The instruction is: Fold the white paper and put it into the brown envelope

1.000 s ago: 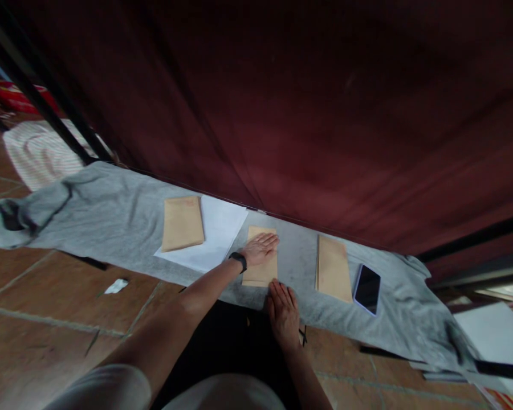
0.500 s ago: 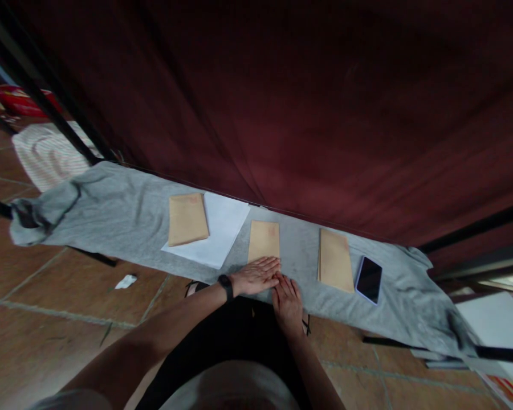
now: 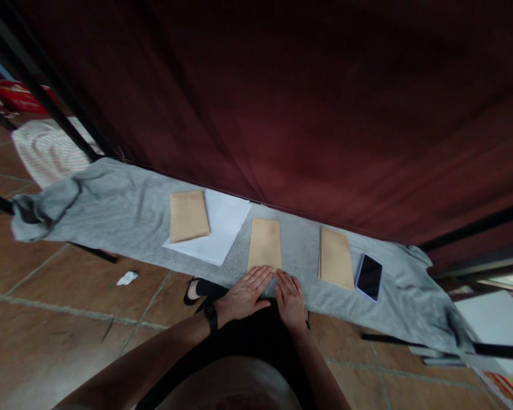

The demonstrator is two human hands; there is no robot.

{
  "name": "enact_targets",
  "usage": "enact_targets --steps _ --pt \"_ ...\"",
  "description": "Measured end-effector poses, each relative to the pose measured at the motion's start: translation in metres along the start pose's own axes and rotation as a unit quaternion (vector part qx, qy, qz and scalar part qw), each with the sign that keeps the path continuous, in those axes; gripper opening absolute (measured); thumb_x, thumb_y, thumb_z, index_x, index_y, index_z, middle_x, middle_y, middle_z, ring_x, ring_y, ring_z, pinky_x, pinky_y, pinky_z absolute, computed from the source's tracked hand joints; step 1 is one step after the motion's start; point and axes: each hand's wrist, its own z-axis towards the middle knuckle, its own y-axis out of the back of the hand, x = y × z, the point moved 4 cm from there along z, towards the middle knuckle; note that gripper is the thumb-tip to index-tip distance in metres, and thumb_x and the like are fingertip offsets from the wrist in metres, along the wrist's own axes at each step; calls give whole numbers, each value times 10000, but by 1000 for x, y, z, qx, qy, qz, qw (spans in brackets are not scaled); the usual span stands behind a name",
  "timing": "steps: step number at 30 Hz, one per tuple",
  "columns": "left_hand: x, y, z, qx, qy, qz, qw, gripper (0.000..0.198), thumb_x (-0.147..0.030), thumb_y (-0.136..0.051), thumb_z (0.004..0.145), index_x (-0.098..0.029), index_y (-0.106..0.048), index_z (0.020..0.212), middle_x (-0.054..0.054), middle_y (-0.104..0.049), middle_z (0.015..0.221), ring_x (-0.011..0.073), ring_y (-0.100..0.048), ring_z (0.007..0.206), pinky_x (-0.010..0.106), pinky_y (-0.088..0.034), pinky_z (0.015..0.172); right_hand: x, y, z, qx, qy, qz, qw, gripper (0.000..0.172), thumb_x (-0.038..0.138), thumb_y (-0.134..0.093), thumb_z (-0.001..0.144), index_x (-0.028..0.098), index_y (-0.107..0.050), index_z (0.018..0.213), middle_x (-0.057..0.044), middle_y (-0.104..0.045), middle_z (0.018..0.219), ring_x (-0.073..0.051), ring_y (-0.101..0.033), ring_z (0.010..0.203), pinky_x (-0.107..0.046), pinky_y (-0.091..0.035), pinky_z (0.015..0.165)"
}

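A brown envelope [image 3: 264, 244] lies in the middle of a grey cloth [image 3: 123, 210] spread over a narrow bench. My left hand [image 3: 243, 293] lies flat and open at the cloth's near edge, its fingertips touching the envelope's near end. My right hand [image 3: 290, 296] rests flat and open beside it, just right of that end. Another brown envelope [image 3: 188, 215] sits on a white sheet [image 3: 222, 230] to the left. A third brown envelope or small stack [image 3: 334, 257] lies to the right, next to a dark phone [image 3: 369, 277].
A dark red curtain [image 3: 308, 114] hangs right behind the bench. Black metal bars [image 3: 47, 97] stand at the left. A striped cloth [image 3: 47, 151] and a paper scrap [image 3: 127, 278] lie on the tiled floor. White boards [image 3: 496, 324] lie at the right. A black shoe [image 3: 199, 289] shows under the bench.
My left hand slid back off the middle envelope towards me, down to its near end. My right hand stayed at the near edge. The view shifted slightly.
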Motion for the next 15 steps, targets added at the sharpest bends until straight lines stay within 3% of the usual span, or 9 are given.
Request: enact_targets --steps 5,9,15 --pt "3 -2 -9 9 3 3 1000 726 -533 -458 992 -128 -252 1558 161 -292 1619 263 -227 1516 443 -181 1240 -15 2 34 52 44 31 997 470 299 -278 1064 187 -458 1483 -67 -508 1501 -173 -443 1408 -420 -335 1181" --pt "3 -2 -8 4 10 -7 1000 730 -553 -457 986 -139 -268 1557 153 -312 1612 259 -243 1511 443 -190 1238 -22 -10 77 104 88 -5 991 475 299 -294 1056 228 -419 1509 -51 -452 1542 -189 -394 1441 -447 -305 1194" --pt "3 -1 -7 1 16 -18 1000 701 -553 -427 998 -138 -293 1547 142 -313 1614 239 -234 1515 415 -186 1240 -24 -29 130 135 106 -46 984 463 301 -333 1050 302 -414 1506 -22 -430 1560 -204 -359 1462 -485 -245 1207"
